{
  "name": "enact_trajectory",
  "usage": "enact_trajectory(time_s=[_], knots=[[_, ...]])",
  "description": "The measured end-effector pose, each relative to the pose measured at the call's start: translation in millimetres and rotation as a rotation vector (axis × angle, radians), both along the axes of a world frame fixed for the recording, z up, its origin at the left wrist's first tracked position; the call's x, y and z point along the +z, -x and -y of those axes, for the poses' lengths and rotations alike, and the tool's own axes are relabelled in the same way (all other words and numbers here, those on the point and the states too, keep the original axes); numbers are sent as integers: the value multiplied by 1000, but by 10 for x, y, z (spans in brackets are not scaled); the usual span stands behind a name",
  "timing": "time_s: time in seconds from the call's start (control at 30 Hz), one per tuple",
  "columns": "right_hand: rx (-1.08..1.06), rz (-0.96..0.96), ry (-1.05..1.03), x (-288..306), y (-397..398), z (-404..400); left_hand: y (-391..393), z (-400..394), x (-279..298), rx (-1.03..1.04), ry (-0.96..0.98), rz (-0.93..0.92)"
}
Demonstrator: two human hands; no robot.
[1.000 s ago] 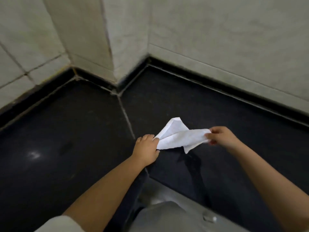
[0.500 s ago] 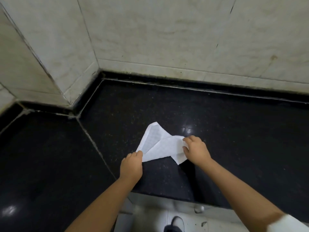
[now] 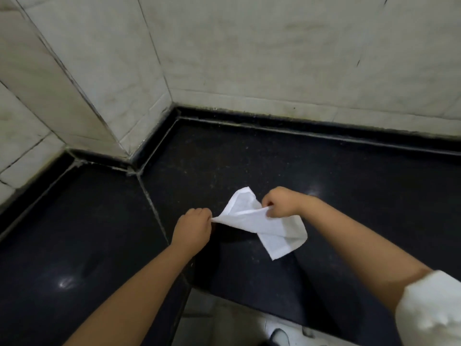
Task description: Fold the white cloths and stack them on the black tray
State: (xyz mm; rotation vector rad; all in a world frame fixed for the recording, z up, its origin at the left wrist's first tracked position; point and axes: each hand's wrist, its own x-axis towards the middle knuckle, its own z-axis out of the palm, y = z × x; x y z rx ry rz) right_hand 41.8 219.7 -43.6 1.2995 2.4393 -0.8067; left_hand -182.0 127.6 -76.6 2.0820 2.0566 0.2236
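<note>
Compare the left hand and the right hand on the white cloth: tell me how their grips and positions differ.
The left hand pinches the white cloth at its left tip, while the right hand pinches an upper edge near the middle. The left hand sits lower and nearer the person; the right hand sits higher and farther out. A white sleeve shows on the right arm only. Both hands have curled fingers and hold the same cloth above the black counter.
</note>
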Motion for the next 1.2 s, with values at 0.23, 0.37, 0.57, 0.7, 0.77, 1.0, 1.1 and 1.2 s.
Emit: enact_trajectory(time_s=[0.23,0.37,0.57,0.7,0.77,1.0,1.1,1.2], knots=[[-271,-98,-431,1008,-881,-541,-708,-861,907,68,-244,204],[-456,-246,-690,1215,-1267,-467,-952,-1158,1244,-32,-536,211],[-179,-60,-475,519,-1627,223,-911,-903,597,-454,-230,-19],[-141,91,62,1,-1707,645,-1011,-478,151,-614,429,-102],[-135,121,302,-113,-1743,736,-1139,-340,77,-698,764,-157],[-376,77,382,-167,-1983,502,-1356,-580,40,-485,738,17],[-415,51,70,-296,-1999,404,-1402,-694,-63,-281,510,87],[-454,89,-111,-465,-1951,352,-1481,-717,-171,-189,429,11]])
